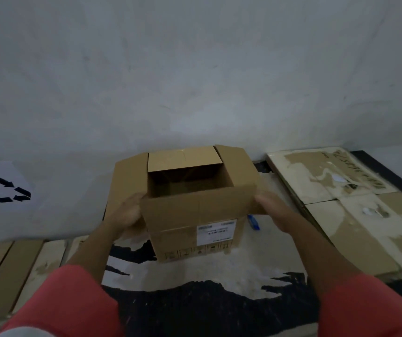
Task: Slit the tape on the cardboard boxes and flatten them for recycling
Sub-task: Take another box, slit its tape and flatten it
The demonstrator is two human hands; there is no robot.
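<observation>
A brown cardboard box (pixel 190 229) stands in front of me with its top flaps spread open, its inside dark and apparently empty. A white label sits on its near face. My left hand (pixel 127 215) grips the box at its left side, fingers curled under the near flap. My right hand (pixel 274 211) holds the right end of that same flap. A blue object (pixel 253 222), perhaps a cutter, lies on the surface just right of the box, partly hidden behind it.
Flattened, worn cardboard sheets (pixel 348 210) lie to the right, and more flat cardboard (pixel 12 271) lies at the lower left. A white sheet with a black recycling symbol (pixel 6 190) hangs on the grey wall at left. The work surface is dark with torn pale patches.
</observation>
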